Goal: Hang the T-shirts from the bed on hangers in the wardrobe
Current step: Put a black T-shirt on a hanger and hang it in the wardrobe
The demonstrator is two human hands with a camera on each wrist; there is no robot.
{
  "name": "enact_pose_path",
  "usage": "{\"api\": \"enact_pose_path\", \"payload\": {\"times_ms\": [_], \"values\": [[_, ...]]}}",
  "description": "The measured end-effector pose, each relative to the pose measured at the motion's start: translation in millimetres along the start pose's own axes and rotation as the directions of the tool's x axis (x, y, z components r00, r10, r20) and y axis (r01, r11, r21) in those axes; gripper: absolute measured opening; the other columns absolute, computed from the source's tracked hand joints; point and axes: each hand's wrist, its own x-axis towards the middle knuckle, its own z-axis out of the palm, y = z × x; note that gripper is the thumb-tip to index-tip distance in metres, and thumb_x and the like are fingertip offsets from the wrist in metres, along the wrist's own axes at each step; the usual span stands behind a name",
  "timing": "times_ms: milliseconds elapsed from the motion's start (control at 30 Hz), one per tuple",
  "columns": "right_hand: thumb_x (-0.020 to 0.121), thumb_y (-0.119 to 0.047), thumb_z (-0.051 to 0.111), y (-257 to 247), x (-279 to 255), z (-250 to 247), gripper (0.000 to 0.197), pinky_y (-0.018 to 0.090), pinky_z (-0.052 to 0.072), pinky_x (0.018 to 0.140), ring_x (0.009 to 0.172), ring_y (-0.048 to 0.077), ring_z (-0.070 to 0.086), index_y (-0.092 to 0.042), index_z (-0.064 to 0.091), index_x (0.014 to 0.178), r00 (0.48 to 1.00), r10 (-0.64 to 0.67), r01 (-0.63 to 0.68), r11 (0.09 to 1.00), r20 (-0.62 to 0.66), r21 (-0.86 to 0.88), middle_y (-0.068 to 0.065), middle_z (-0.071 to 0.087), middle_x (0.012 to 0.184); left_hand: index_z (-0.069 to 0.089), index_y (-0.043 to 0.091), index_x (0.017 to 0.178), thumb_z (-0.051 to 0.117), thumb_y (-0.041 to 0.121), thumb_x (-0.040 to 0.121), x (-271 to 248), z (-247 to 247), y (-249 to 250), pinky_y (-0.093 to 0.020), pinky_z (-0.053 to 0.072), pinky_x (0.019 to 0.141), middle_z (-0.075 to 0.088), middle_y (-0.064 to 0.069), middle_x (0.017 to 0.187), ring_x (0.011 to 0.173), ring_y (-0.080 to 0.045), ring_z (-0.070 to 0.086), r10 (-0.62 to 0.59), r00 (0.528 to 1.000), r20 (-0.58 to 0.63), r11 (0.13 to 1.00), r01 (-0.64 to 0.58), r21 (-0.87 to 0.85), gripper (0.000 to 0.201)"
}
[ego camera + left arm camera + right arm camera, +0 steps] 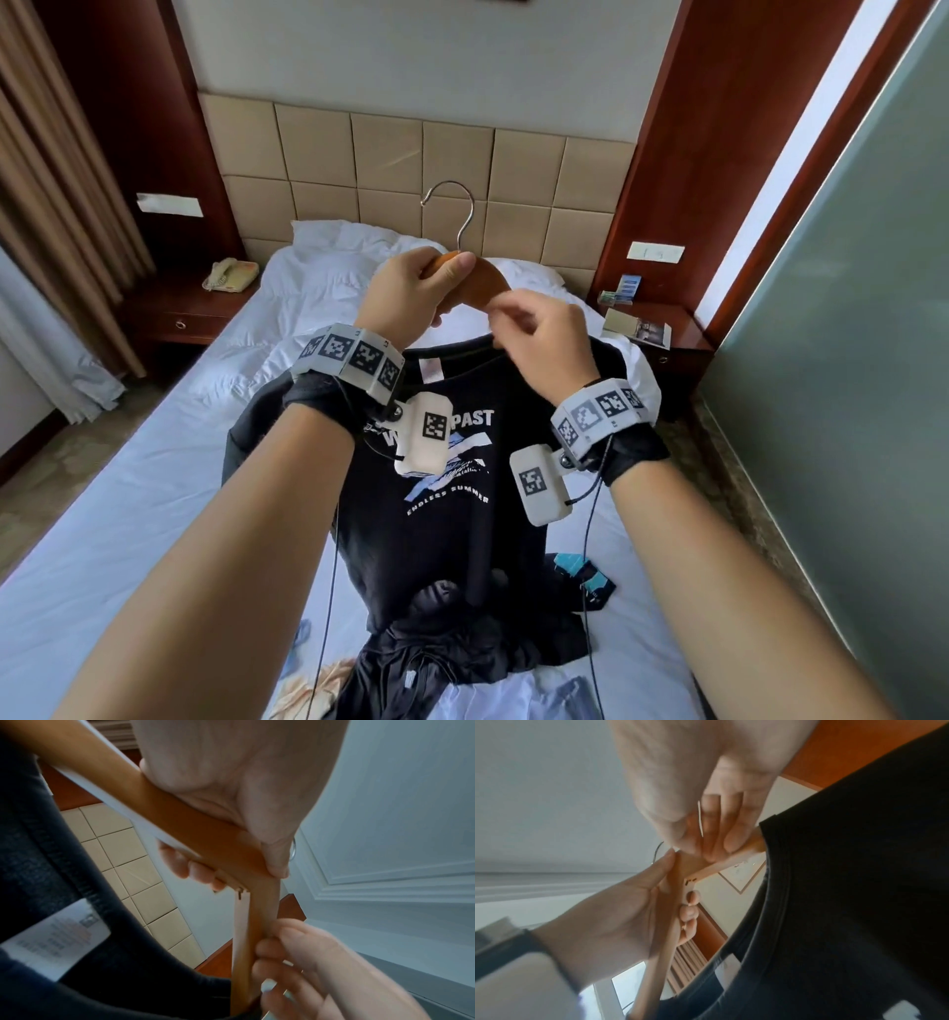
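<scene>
A black printed T-shirt hangs over the white bed, its collar around a wooden hanger with a metal hook. My left hand grips the hanger at its top, just below the hook. My right hand pinches the hanger's right arm where it enters the collar. In the left wrist view, the left hand wraps the wooden hanger, beside the T-shirt and its white label. In the right wrist view, the right hand holds the hanger at the T-shirt's neckline.
More dark clothes lie heaped at the near end of the bed, with a black and teal item to their right. Bedside tables flank the padded headboard; the left one holds a phone. A glass panel stands at the right.
</scene>
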Motion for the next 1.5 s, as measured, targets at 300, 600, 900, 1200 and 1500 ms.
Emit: {"api": "enact_pose_path", "payload": {"times_ms": [300, 600, 900, 1200, 1500], "values": [[0.103, -0.054, 0.025, 45, 2, -53, 0.061, 0.04, 0.044, 0.087, 0.092, 0.03, 0.061, -0.006, 0.064, 0.096, 0.988, 0.146, -0.125, 0.953, 0.054, -0.276, 0.003, 0.065, 0.086, 0.06, 0.005, 0.084, 0.056, 0.063, 0.088, -4, 37, 33, -0.047, 0.055, 0.061, 0.068, -0.012, 0.068, 0.05, -0.017, 0.057, 0.048, 0.998, -0.032, 0.997, -0.045, 0.065, 0.058], [0.103, -0.057, 0.023, 82, -8, -112, 0.072, 0.033, 0.038, 0.083, 0.104, 0.034, 0.06, -0.002, 0.069, 0.11, 0.897, 0.441, -0.419, 0.866, 0.024, -0.272, 0.014, 0.068, 0.101, 0.06, 0.011, 0.076, 0.059, 0.054, 0.094, -16, 69, 62, -0.045, 0.055, 0.059, 0.065, -0.006, 0.063, 0.048, -0.016, 0.058, 0.063, 0.997, -0.053, 0.992, -0.057, 0.114, 0.047], [0.1, -0.065, 0.016, 58, -18, -133, 0.081, 0.042, 0.037, 0.104, 0.122, 0.039, 0.053, -0.004, 0.06, 0.129, 0.823, 0.567, -0.546, 0.778, -0.026, -0.311, 0.024, 0.059, 0.131, 0.062, 0.004, 0.082, 0.058, 0.067, 0.084, -26, 49, 74, -0.051, 0.056, 0.064, 0.068, -0.006, 0.065, 0.052, -0.02, 0.06, 0.066, 0.998, 0.002, 0.996, -0.066, 0.053, 0.063], [0.097, -0.066, 0.038, -42, -42, -106, 0.054, 0.028, 0.038, 0.086, 0.104, 0.02, 0.059, -0.025, 0.07, 0.112, 0.893, 0.436, -0.404, 0.885, 0.109, -0.23, -0.001, 0.068, 0.108, 0.061, 0.006, 0.075, 0.062, 0.055, 0.091, -43, 12, 78, -0.047, 0.056, 0.062, 0.065, -0.003, 0.06, 0.049, -0.02, 0.058, 0.115, 0.988, 0.102, 0.993, -0.112, -0.033, 0.051], [0.081, -0.03, 0.071, -106, -80, -101, 0.032, 0.04, 0.056, 0.083, 0.086, 0.02, 0.066, -0.022, 0.062, 0.111, 0.904, 0.427, -0.4, 0.818, -0.03, -0.413, -0.001, 0.068, 0.096, 0.065, 0.017, 0.082, 0.062, 0.058, 0.09, -75, 15, 98, -0.037, 0.055, 0.062, 0.069, -0.005, 0.071, 0.057, -0.019, 0.063, 0.208, 0.908, 0.363, 0.977, -0.176, -0.12, 0.042]]}}
